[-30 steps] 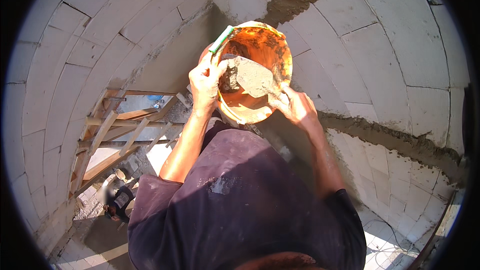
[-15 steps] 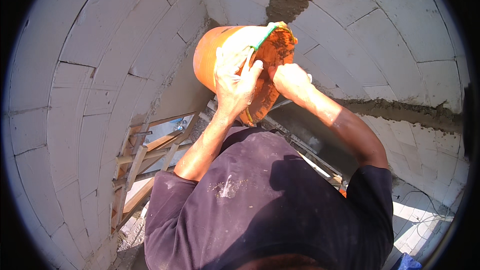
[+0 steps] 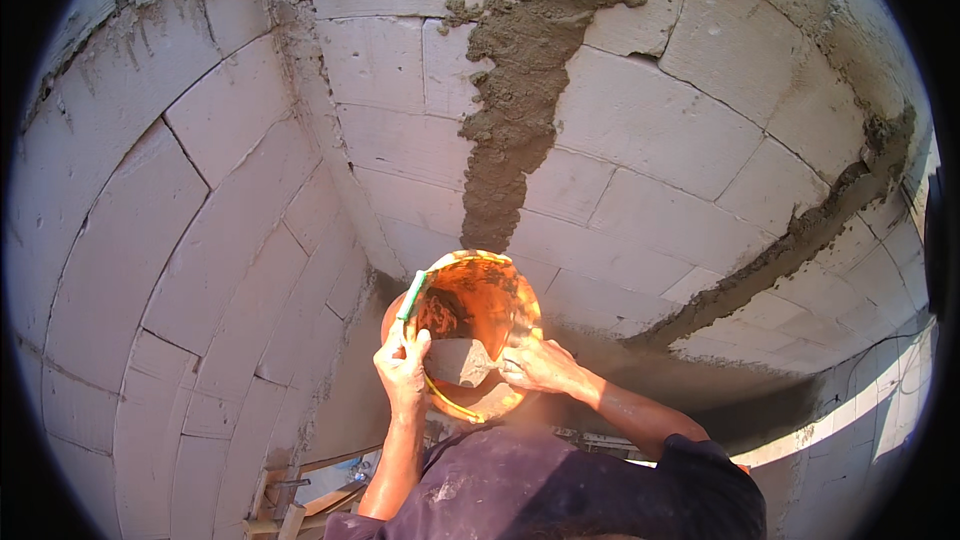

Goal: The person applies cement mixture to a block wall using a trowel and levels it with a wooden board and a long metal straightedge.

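Note:
An orange bucket (image 3: 510,298) is tipped in front of my chest, its mouth toward me and its inside smeared with wet mortar. A green grip sleeve (image 3: 410,295) sits on the handle along its left rim. My left hand (image 3: 403,372) is closed on the bucket's left rim, just below the sleeve. My right hand (image 3: 540,366) is closed around the handle end of a trowel (image 3: 461,362), at the right side of the mouth. The trowel's flat, mortar-coated blade points left across the lower part of the bucket opening.
Pale block walls (image 3: 640,175) meet in a corner ahead. A vertical strip of wet mortar (image 3: 512,110) runs down the far wall, and a slanting mortar band (image 3: 775,265) crosses the right side. Wooden pieces (image 3: 295,512) lie low at the left.
The view has tilted up, showing more wall and mortar. The bucket's mouth has turned from facing right to facing me, and the trowel blade now shows inside it.

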{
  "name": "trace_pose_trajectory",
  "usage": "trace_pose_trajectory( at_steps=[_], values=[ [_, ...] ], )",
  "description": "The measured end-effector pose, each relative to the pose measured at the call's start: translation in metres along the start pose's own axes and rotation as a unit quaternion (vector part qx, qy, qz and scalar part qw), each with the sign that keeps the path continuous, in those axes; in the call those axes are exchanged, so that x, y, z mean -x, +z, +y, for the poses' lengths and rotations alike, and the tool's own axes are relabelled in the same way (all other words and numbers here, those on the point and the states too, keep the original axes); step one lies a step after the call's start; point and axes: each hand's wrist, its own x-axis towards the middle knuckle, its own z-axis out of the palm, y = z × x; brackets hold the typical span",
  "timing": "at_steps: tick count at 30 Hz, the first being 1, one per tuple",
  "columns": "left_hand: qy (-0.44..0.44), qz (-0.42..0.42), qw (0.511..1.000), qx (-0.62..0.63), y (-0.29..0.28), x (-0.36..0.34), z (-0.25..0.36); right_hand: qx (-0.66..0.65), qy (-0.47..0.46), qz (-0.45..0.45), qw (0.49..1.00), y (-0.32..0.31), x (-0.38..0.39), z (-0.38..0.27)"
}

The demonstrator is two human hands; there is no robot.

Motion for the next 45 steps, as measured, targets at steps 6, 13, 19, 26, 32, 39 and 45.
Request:
trace_pose_trajectory(
  at_steps=[6,13,19,26,32,39,45],
  values=[
    [-0.138,0.067,0.960,0.234,-0.034,-0.018,-0.036,0.046,0.004,0.100,0.994,-0.074,0.028,0.004],
    [-0.108,0.108,0.968,0.200,-0.056,-0.005,-0.040,0.164,-0.019,0.054,0.985,-0.167,0.045,-0.046],
    [0.128,0.113,0.981,-0.093,-0.147,0.017,-0.109,-0.018,-0.216,0.034,0.976,-0.262,0.047,-0.112],
    [-0.068,0.208,0.972,0.086,-0.107,0.044,-0.031,-0.287,-0.059,0.145,0.945,-0.355,0.005,-0.013],
    [-0.115,0.244,0.950,0.159,-0.124,0.052,-0.042,-0.232,0.011,0.355,0.906,-0.347,0.097,0.010],
    [-0.129,0.191,0.972,0.049,-0.112,0.016,-0.066,0.014,0.100,0.419,0.902,-0.334,0.039,-0.032],
    [-0.112,0.123,0.978,0.123,-0.076,-0.008,-0.064,0.176,0.143,0.405,0.886,-0.365,-0.058,0.000]
  ],
)
